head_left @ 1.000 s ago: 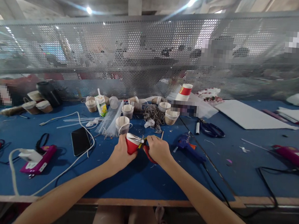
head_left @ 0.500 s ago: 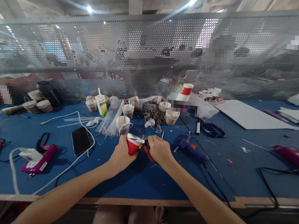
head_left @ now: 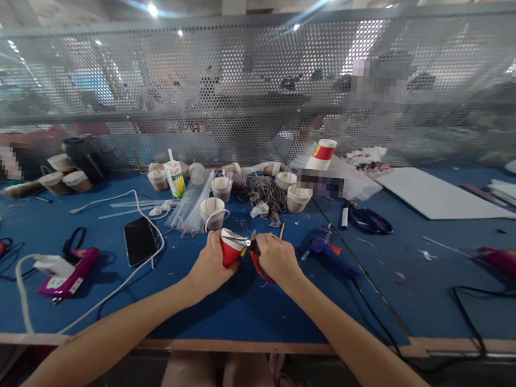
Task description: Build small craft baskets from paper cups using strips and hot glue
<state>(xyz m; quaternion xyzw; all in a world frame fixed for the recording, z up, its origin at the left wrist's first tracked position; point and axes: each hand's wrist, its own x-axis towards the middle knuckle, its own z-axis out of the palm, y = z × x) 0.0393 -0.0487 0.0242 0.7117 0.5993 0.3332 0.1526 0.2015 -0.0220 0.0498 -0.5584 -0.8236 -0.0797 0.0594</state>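
Landmark: blue glue gun (head_left: 331,253). Left of it, red-and-white paper cup (head_left: 231,252) is up in the air over the bench, clamped in left hand (head_left: 210,264). Right hand (head_left: 277,255), between cup and gun, is wrapped around the red handles of the scissors (head_left: 248,242); blades lie across the cup's white side, can't tell how far apart. Risks: thin wall could crease if the left squeezes hard; cut could wander if the cup twists; left fingers are near the blades, so a slip could nick them. Lined cup (head_left: 212,212), left of and beyond the gun, could get knocked if the left hand pushes forward.
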